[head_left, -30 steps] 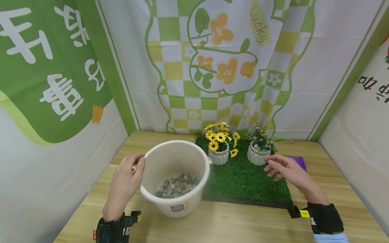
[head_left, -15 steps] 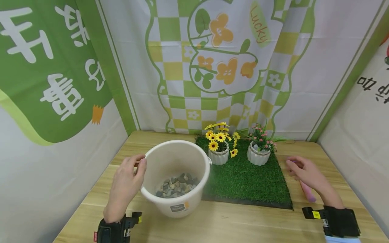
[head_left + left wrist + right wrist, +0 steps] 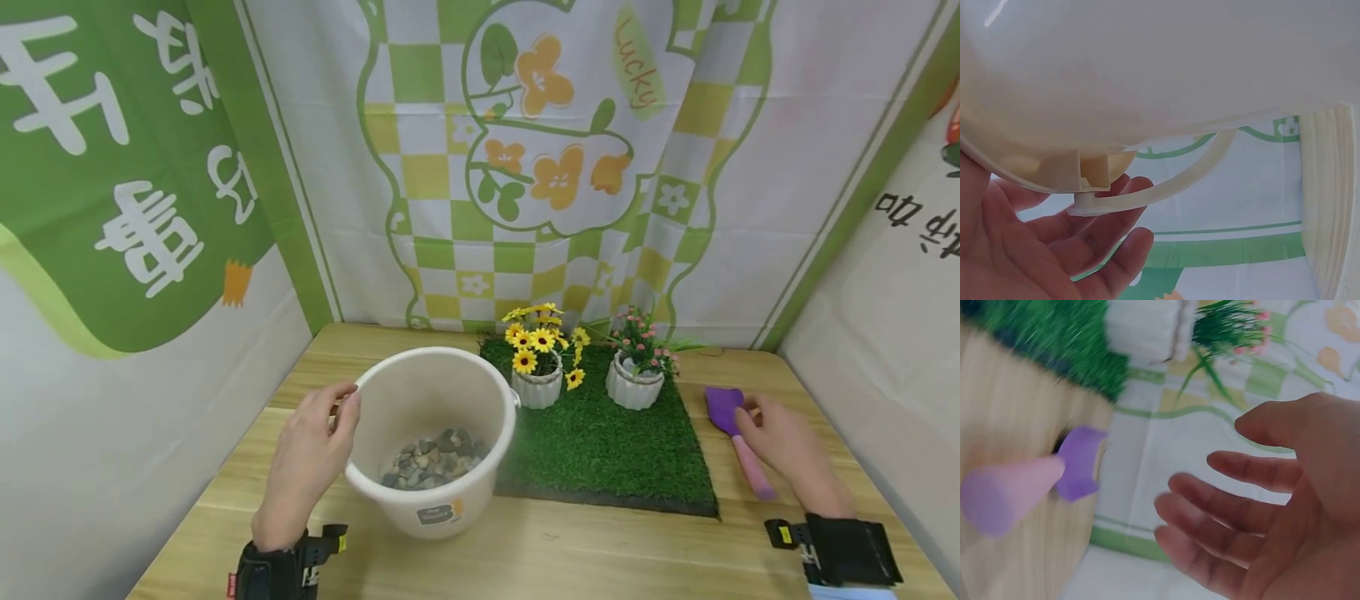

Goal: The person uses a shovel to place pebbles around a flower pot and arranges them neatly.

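Your left hand (image 3: 303,454) holds the left rim of the cream plastic bucket (image 3: 408,387), its thumb at the edge and its fingers loosely bent. From the left wrist you see those fingers outside the wall, around the pivot of the bucket's handle (image 3: 1172,186).

A layer of mixed grey and tan pebbles (image 3: 435,460) covers the bucket's floor. The bucket stands upright on the wooden worktop (image 3: 585,550), near the left edge of the artificial turf mat (image 3: 607,454).

Your right hand (image 3: 795,450) is just beside the purple-and-pink shovel (image 3: 742,450), with nothing in its grasp; the right wrist view shows its fingers spread and softly curved, apart from the shovel. That shovel lies on the worktop, right of the turf mat, its blade toward the back.

Toward the back of the mat stand two white fluted pots, the left with yellow sunflowers (image 3: 542,340), the right with small pink flowers (image 3: 648,342).
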Demonstrator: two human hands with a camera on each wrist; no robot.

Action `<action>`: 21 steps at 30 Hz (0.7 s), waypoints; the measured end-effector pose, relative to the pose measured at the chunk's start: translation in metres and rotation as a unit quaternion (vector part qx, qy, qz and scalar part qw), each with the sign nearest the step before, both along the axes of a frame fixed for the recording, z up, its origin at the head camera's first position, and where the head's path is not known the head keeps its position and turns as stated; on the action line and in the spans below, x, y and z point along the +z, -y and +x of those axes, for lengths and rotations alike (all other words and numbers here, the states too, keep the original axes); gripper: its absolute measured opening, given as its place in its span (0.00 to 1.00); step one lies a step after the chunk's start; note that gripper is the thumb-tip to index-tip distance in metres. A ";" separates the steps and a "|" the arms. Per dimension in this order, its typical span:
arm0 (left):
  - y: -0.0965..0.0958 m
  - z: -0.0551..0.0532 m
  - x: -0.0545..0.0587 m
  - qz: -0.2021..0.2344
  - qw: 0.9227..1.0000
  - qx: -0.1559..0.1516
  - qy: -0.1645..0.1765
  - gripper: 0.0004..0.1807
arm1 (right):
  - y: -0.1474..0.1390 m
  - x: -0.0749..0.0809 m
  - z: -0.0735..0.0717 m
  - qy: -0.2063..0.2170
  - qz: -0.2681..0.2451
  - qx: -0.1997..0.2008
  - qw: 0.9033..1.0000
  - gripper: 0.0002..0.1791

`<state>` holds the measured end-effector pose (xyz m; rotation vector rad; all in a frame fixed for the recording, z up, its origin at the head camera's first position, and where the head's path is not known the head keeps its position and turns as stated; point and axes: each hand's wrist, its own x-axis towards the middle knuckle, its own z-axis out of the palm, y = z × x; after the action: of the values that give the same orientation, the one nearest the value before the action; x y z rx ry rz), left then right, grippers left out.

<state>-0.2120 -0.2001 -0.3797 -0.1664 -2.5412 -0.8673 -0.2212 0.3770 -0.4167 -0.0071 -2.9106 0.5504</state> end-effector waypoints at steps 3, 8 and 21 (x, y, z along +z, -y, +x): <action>0.000 -0.001 -0.001 -0.002 1.000 0.000 -0.003 0.23 | -0.005 -0.006 0.000 -0.007 0.032 -0.012 0.999 0.26; -0.001 -0.001 -0.002 0.000 1.000 0.001 -0.010 0.22 | -0.011 -0.012 0.003 0.001 0.055 -0.031 0.998 0.30; -0.001 -0.001 -0.004 0.005 1.000 0.001 -0.010 0.22 | -0.026 -0.026 -0.004 0.107 0.095 -0.034 0.989 0.46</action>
<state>-0.2132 -0.1992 -0.3833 -0.1676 -2.5186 -0.8719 -0.2251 0.4025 -0.4430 -0.1501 -3.1458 0.2751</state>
